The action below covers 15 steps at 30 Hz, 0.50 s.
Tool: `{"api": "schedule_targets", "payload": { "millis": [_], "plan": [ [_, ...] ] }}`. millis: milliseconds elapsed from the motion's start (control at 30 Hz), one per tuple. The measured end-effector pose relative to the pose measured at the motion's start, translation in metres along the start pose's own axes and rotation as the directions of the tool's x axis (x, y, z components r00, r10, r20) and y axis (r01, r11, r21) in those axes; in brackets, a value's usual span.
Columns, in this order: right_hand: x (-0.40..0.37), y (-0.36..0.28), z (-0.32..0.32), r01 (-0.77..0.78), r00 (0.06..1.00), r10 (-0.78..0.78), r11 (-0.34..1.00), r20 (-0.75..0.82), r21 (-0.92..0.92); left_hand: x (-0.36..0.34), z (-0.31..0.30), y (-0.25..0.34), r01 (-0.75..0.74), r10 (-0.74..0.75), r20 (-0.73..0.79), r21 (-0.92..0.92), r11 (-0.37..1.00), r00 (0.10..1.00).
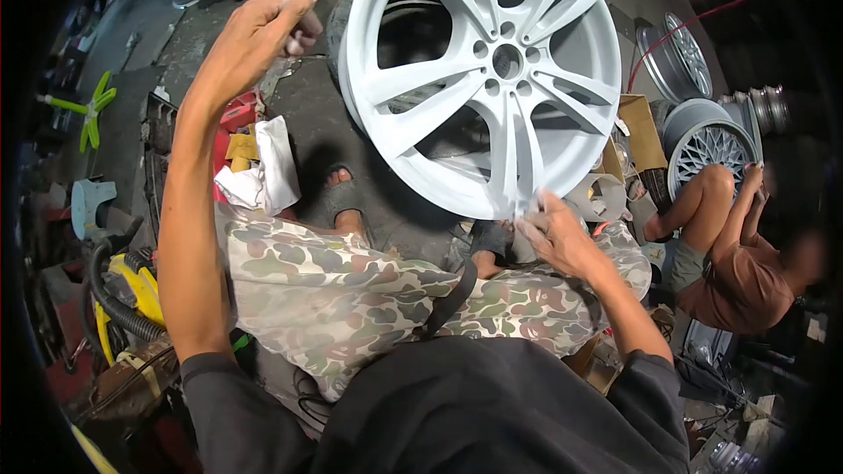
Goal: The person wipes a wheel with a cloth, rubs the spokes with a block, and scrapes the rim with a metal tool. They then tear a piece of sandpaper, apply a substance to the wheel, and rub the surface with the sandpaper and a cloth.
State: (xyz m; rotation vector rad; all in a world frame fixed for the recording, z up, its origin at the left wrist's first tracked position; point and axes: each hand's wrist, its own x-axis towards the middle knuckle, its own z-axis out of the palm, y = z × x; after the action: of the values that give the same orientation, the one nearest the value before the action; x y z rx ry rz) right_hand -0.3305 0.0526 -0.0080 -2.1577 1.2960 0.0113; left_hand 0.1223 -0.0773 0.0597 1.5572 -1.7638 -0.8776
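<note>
A pale grey-white alloy wheel (pixel 413 130) with paired spokes and a ring of bolt holes faces me, tilted, beyond my knees. My left hand (pixel 268 33) is raised to the left of the wheel, apart from it. Its thumb stretches out away from loosely bent fingers, and no object shows in it. At the wheel's lower rim is my right hand (pixel 559 237), its fingers drawn together against the edge. A small whitish patch shows at those fingertips; blur hides whether it is a held piece or part of the rim.
Left of my legs, a white cloth (pixel 274 162) lies by a red box (pixel 239 111). A yellow tool with a black hose (pixel 123 298) is at far left, below a green star-shaped stand (pixel 91 111). On the right, a person (pixel 738 272) sits near a mesh-spoked wheel (pixel 709 158) and cardboard (pixel 644 132).
</note>
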Motion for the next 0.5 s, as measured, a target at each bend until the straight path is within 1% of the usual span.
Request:
{"api": "schedule_targets", "payload": {
  "millis": [33,67,100,133,167,200,233,267,300,333,367,400,433,500],
  "plan": [
    [0.002,-0.004,0.005,-0.008,1.000,0.008,1.000,-0.001,0.002,-0.004,0.009,0.014,-0.072,0.072,0.005,-0.003,0.997,0.997],
    [0.008,-0.008,0.013,0.065,0.983,-0.073,0.997,-0.167,-0.050,-0.010,0.027,0.031,-0.104,0.100,-0.045,-0.090,0.991,0.994],
    [0.014,-0.010,0.022,0.129,0.931,-0.160,0.985,-0.327,-0.116,-0.010,0.040,0.038,-0.168,0.168,-0.027,0.002,0.986,0.985],
    [0.021,-0.007,0.035,0.196,0.897,-0.266,0.955,-0.353,-0.222,-0.013,0.056,0.050,-0.147,0.143,0.051,0.075,0.986,0.988],
    [0.025,-0.005,0.048,0.191,0.894,-0.263,0.956,-0.362,-0.222,-0.021,0.070,0.070,-0.191,0.178,0.169,0.070,0.979,0.969],
    [0.025,-0.005,0.061,0.154,0.910,-0.247,0.947,-0.334,-0.281,-0.026,0.088,0.076,-0.222,0.165,0.285,0.180,0.958,0.944],
    [0.025,-0.003,0.072,0.121,0.923,-0.232,0.932,-0.306,-0.341,-0.033,0.104,0.083,-0.275,0.173,0.378,0.234,0.933,0.909],
    [0.021,0.000,0.082,0.118,0.908,-0.222,0.949,-0.355,-0.291,-0.041,0.121,0.082,-0.315,0.161,0.458,0.283,0.906,0.874],
    [0.018,-0.002,0.083,0.122,0.906,-0.228,0.947,-0.358,-0.296,-0.049,0.140,0.075,-0.401,0.221,0.508,0.276,0.874,0.832],
    [0.016,-0.004,0.084,0.082,0.902,-0.203,0.947,-0.380,-0.310,-0.058,0.154,0.070,-0.461,0.248,0.553,0.287,0.840,0.795],
    [0.013,-0.007,0.086,0.031,0.899,-0.166,0.948,-0.406,-0.317,-0.066,0.166,0.066,-0.493,0.219,0.612,0.323,0.808,0.760],
    [0.020,-0.011,0.091,-0.007,0.887,-0.108,0.969,-0.449,-0.246,-0.074,0.177,0.062,-0.491,0.178,0.652,0.335,0.804,0.737],
    [0.030,-0.013,0.097,-0.028,0.879,-0.091,0.970,-0.468,-0.241,-0.080,0.184,0.057,-0.494,0.140,0.688,0.350,0.796,0.712],
    [0.045,-0.012,0.099,-0.065,0.883,-0.023,0.983,-0.468,-0.170,-0.090,0.197,0.048,-0.552,0.141,0.699,0.408,0.727,0.701]
  ]
}}
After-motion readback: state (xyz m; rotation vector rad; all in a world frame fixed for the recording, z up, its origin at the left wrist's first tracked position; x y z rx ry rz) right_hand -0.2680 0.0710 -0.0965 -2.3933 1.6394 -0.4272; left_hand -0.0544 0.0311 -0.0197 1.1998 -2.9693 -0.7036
